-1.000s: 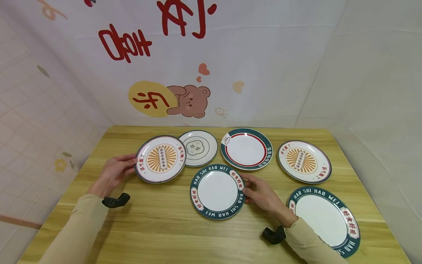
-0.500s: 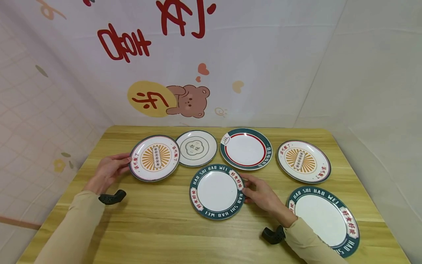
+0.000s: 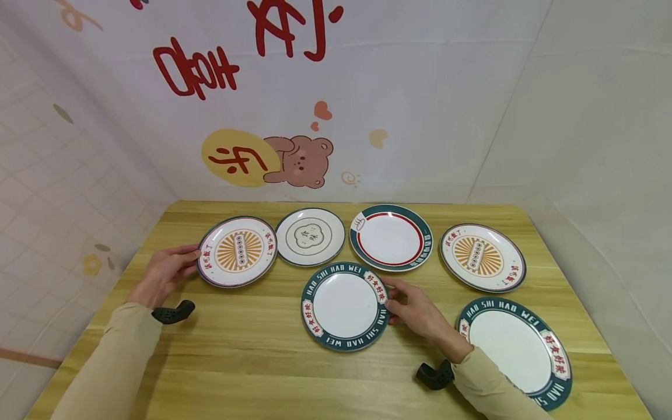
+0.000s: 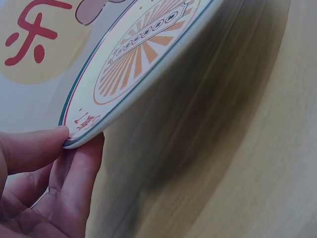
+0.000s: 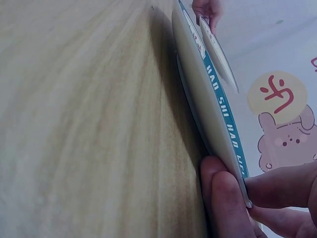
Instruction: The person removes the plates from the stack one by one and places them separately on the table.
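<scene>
My left hand [image 3: 160, 277] pinches the left rim of a white plate with an orange sunburst [image 3: 238, 252], thumb on top and fingers underneath. In the left wrist view this sunburst plate [image 4: 148, 54] is raised above the wood, with a shadow below. My right hand [image 3: 415, 306] pinches the right rim of a round plate with a dark green lettered border [image 3: 345, 306]. Seen from the right wrist, the green-bordered plate [image 5: 213, 94] has fingers beneath its rim and sits close over the tabletop; whether it touches the wood I cannot tell.
Behind stand a white plate with a flower-shaped emblem [image 3: 311, 236] and a green-and-red-rimmed plate [image 3: 391, 237]. To the right lie another sunburst plate [image 3: 483, 258] and a larger green-bordered plate [image 3: 514, 350], partly under my right forearm. A printed cloth wall [image 3: 420, 87] borders the wooden table [image 3: 252, 373].
My left hand has carried the sunburst plate to the left, off its overlap with the flower-emblem plate. My right hand and the green-bordered plate stay in place.
</scene>
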The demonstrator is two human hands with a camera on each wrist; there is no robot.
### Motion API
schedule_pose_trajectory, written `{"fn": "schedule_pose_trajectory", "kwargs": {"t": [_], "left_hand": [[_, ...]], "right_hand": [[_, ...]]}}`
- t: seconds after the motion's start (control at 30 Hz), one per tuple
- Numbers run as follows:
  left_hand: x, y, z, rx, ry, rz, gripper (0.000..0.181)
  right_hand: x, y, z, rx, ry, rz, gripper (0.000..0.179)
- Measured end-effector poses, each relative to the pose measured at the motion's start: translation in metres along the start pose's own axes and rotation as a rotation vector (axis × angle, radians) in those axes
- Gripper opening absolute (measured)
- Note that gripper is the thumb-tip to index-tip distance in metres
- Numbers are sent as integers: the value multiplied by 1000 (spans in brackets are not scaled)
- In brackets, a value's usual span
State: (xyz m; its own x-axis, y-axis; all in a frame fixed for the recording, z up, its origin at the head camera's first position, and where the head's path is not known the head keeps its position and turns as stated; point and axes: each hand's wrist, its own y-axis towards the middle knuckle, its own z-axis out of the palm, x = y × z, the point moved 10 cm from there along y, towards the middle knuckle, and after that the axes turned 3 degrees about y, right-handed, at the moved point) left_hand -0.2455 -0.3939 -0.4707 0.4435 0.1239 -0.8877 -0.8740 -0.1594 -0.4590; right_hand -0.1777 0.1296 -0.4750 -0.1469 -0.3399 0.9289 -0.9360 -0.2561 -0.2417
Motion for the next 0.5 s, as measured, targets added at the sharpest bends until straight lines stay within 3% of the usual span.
{"fn": "schedule_pose_trajectory", "kwargs": {"t": [0.5], "left_hand": [[4, 9, -18, -31, -15, -37, 28]], "right_hand": [[-1, 0, 1, 10, 0, -2, 52]]}}
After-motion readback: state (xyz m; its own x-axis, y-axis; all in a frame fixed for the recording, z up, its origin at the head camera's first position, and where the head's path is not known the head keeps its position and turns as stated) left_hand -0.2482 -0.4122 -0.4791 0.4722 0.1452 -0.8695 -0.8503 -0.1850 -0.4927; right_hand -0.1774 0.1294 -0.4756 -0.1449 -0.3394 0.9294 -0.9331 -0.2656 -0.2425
